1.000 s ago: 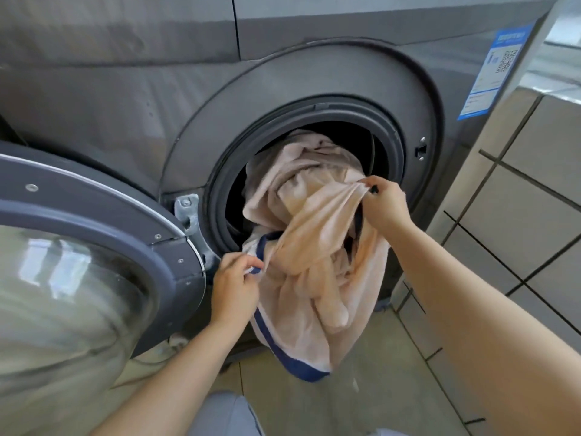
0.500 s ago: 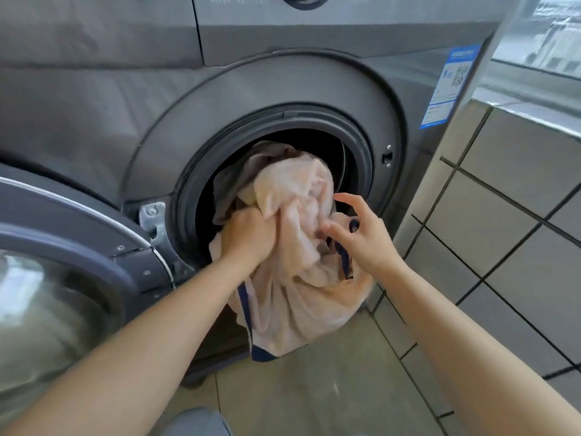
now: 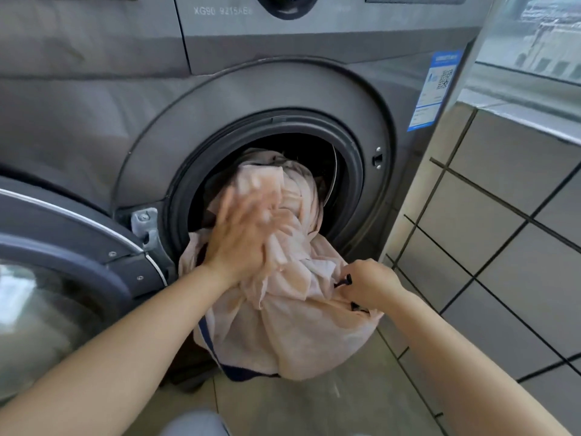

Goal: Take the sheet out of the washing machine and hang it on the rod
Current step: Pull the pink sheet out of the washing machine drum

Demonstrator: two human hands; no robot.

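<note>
A pale peach sheet [image 3: 292, 325] with a dark blue edge spills out of the round opening of the grey washing machine [image 3: 283, 89] and hangs in a bundle down toward the floor. Part of it is still inside the drum [image 3: 314, 158]. My left hand [image 3: 242, 234] is blurred by motion and lies on the sheet at the drum's mouth, its fingers stretched toward the opening. Lower right, my right hand [image 3: 371, 283] grips the sheet's bunched edge by the blue trim. No rod is in view.
The machine's open door [image 3: 63, 262] swings out at the left, close to my left forearm. A tiled wall [image 3: 503, 231] stands right of the machine, with a window ledge [image 3: 534, 99] above it. Beige floor tiles [image 3: 314, 404] lie below the hanging bundle.
My left hand has let go of its fistful and moved up toward the drum with fingers stretched. My right hand dropped lower and closed on the sheet's edge. More sheet hangs outside.
</note>
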